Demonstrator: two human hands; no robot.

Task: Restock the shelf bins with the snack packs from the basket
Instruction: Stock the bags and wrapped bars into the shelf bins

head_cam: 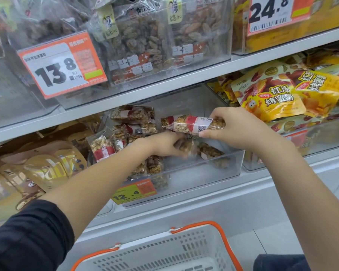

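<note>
The price tag (62, 64) on the upper shelf's clear bin read "13.8" with "500g" beside it; another tag (270, 14) at the top right read "24.8", and the small tag (134, 191) on the front wall of my bin read "12.4". The yellow bags (268, 96) in the bin to the right carried "红薯" and "烤蜜薯".

My right hand (235, 127) pinched a nut bar pack (198, 125) at its right end, thumb under and fingers curled over the top; its red-and-white band showed a QR code. I held it lying sideways above the middle of the clear bin (231, 163), well behind the front wall. My left hand (165, 143) reached lower into the bin, fingers curled round another pack (186, 145), blurred, just under the first. More packs (131, 130) were heaped against the bin's left and back sides; the front right corner lay open. The white basket (164, 253) with orange handles sat below the shelf edge.
</note>
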